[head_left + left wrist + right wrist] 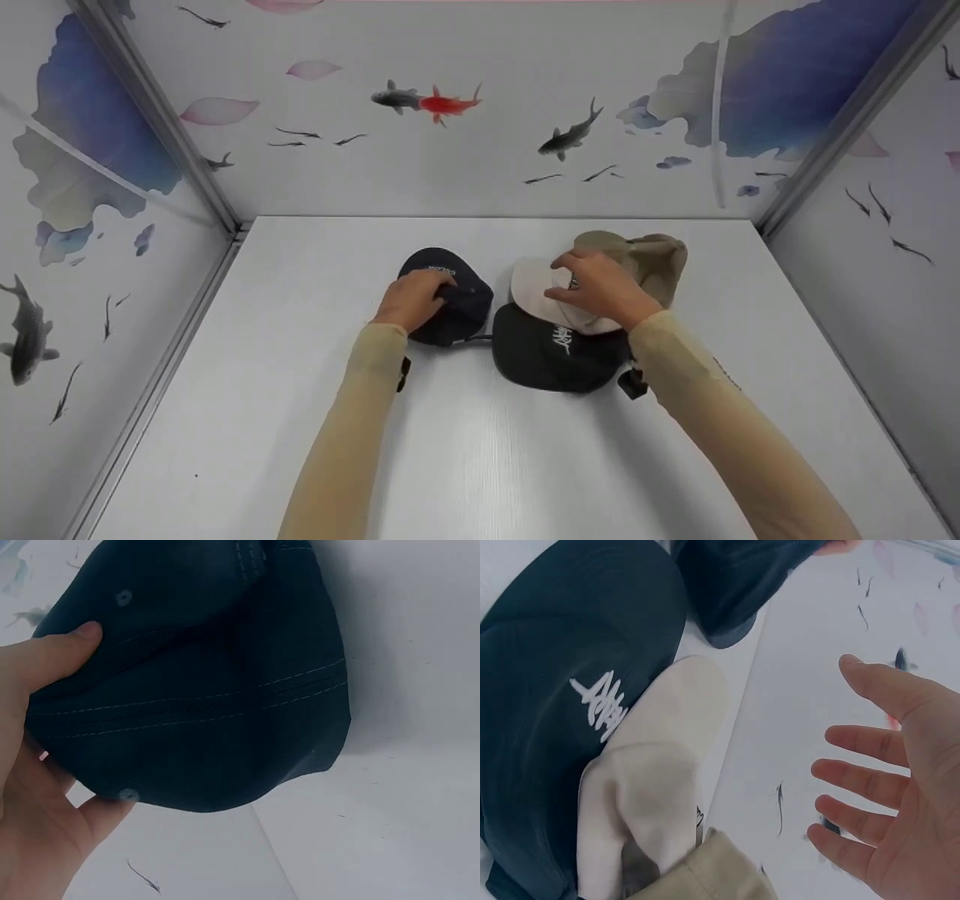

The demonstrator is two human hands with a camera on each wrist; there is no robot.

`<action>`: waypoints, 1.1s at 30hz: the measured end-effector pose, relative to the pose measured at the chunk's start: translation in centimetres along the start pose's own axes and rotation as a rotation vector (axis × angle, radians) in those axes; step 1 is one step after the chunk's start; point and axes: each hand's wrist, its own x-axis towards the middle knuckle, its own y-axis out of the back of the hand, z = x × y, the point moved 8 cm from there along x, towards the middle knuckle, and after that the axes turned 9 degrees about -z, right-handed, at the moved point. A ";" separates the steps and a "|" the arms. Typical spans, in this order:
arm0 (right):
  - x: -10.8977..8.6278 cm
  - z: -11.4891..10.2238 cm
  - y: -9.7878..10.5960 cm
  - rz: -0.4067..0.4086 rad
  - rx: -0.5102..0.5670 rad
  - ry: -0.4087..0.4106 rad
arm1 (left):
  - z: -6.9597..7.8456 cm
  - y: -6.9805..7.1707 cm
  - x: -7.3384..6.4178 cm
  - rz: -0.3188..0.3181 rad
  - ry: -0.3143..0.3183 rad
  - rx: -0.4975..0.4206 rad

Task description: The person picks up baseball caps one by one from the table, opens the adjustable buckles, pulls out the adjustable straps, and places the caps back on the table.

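Note:
My left hand [411, 298] grips a dark navy cap [463, 311] by its crown. In the left wrist view, the thumb lies on the outer cloth of the cap [202, 682] and the other fingers pass under its edge. My right hand [606, 291] hovers over a cream cap [531, 289], its fingers spread and holding nothing. The right wrist view shows that hand [907, 772] apart from the caps. A black cap [529, 356] with white lettering lies partly under the cream one. Behind my right hand a khaki cap [666, 271] overlaps the cream cap.
The caps lie on a white table [300, 255]. White panels printed with fish and leaves enclose the back [480, 172] and both sides. A dark strap end [634, 382] sticks out beside the right wrist.

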 end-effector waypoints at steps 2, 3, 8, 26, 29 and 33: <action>0.3 -0.6 -0.2 -0.003 0.002 0.015 | -0.1 0.2 -0.1 0.028 0.002 -0.001; 0.4 -0.8 -0.4 -0.007 0.002 0.021 | -0.1 0.3 -0.2 0.042 0.004 0.000; 1.1 -1.8 -0.9 -0.030 0.005 0.029 | -0.3 0.9 -0.4 0.111 0.012 0.020; 2.8 -4.1 -2.1 -0.052 0.025 0.079 | 0.5 3.0 -1.0 0.219 -0.012 -0.010; 3.1 -4.5 -2.2 -0.053 0.030 0.094 | 0.7 3.4 -1.1 0.219 -0.015 -0.023; 3.3 -4.8 -2.5 -0.054 0.041 0.103 | 1.2 3.6 -1.1 0.217 -0.030 -0.025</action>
